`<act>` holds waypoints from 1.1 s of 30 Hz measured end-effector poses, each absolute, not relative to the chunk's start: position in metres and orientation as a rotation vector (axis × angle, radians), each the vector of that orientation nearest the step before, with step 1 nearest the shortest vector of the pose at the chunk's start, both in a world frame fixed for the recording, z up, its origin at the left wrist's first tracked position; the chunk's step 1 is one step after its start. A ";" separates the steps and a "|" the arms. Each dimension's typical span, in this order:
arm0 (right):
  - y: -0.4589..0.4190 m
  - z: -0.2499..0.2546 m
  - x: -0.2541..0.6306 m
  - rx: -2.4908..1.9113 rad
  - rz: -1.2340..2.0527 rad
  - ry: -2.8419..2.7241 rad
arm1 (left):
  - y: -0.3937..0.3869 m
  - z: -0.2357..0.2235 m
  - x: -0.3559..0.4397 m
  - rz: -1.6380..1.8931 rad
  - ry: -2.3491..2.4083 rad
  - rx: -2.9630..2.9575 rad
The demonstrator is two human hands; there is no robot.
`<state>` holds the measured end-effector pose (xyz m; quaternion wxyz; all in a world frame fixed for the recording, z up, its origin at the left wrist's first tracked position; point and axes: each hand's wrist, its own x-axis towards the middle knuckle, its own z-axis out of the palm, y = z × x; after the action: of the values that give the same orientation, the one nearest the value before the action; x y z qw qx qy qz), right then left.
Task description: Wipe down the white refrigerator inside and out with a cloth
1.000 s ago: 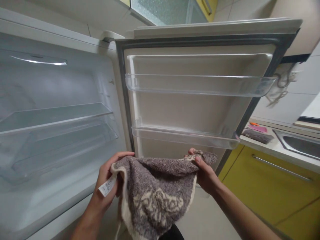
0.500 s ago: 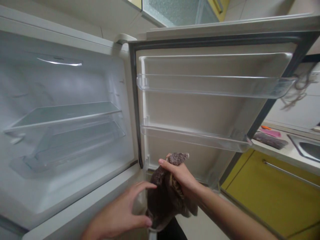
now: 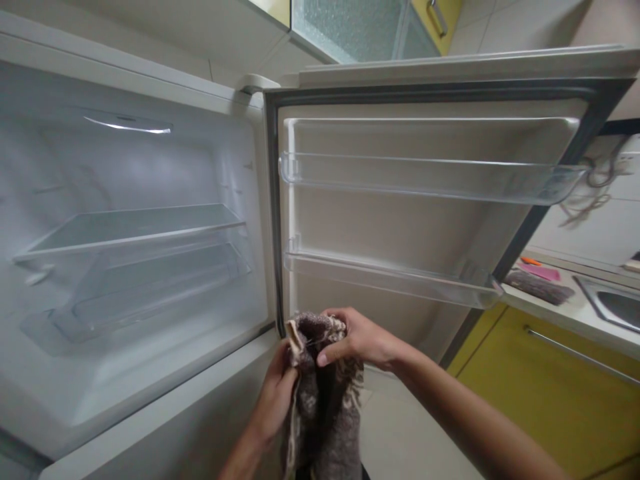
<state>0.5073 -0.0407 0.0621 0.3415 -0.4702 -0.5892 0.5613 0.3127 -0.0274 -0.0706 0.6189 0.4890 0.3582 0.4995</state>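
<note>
A grey towel with a cream pattern (image 3: 325, 413) hangs bunched in front of the open fridge. My left hand (image 3: 278, 390) grips its upper left part from below, fingers closed in the cloth. My right hand (image 3: 356, 337) pinches the top of the towel from the right, thumb and fingers closed on it. Both hands sit just below the lower door shelf (image 3: 390, 280), near the door's hinge side. The fridge compartment (image 3: 130, 287) stands open with a glass shelf (image 3: 130, 227) inside.
The fridge door (image 3: 430, 200) swings out to the right, with an upper clear shelf (image 3: 425, 179). A counter (image 3: 560, 310) with a grey cloth (image 3: 539, 287) and a sink (image 3: 617, 303) lies right, over yellow cabinets (image 3: 545, 387).
The towel, spread wide between both hands a second ago, is now gathered into a narrow hanging bunch. My left hand let go, then took hold of it again close to my right hand.
</note>
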 end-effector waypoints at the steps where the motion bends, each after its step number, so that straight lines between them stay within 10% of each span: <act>1: -0.042 0.064 0.511 -1.223 1.445 -1.561 | -0.028 -0.071 0.310 1.152 0.810 1.035; 15: -0.049 0.080 0.524 -1.395 1.170 -1.991 | -0.034 -0.016 0.293 1.045 0.813 1.377; 23: -0.087 0.007 0.562 -1.349 1.212 -2.086 | -0.009 0.001 0.264 1.294 0.947 1.515; 33: -0.073 0.007 0.610 -2.108 -0.565 -1.888 | 0.055 -0.047 0.352 1.444 1.250 2.374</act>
<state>0.6096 -0.0735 0.0068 0.1275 -0.7245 -0.6489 -0.1942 0.3519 0.0548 -0.0467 0.0476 0.7782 0.4097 0.4735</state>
